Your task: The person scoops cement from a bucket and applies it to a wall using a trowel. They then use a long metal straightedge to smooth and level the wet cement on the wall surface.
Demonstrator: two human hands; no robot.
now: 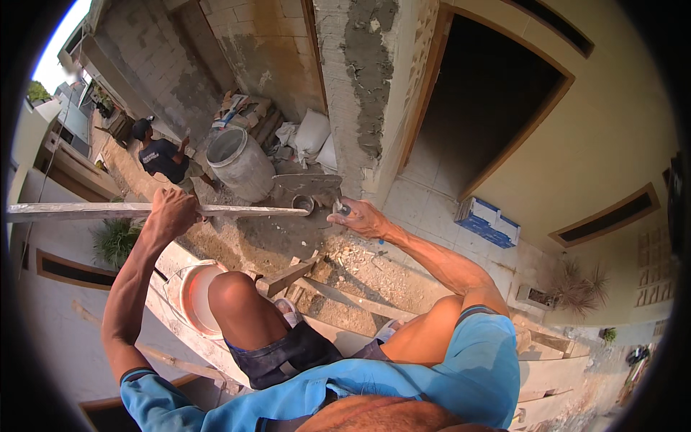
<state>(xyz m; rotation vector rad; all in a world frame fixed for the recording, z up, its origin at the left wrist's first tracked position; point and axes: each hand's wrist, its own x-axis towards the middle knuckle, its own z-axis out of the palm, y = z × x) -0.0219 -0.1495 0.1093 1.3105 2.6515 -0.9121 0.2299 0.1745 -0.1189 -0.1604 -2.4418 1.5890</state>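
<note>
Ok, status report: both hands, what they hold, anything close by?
Left hand closed on long pale batten. Right hand gripping plastering trowel. Orange-rimmed bucket beside left knee.

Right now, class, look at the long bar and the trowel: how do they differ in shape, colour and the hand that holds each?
The long bar is narrow, while the trowel has a shorter, broader blade. The bar looks pale; the trowel's blade is grey. The left hand grips the bar; the right hand holds the trowel. Both are hand-held.
</note>
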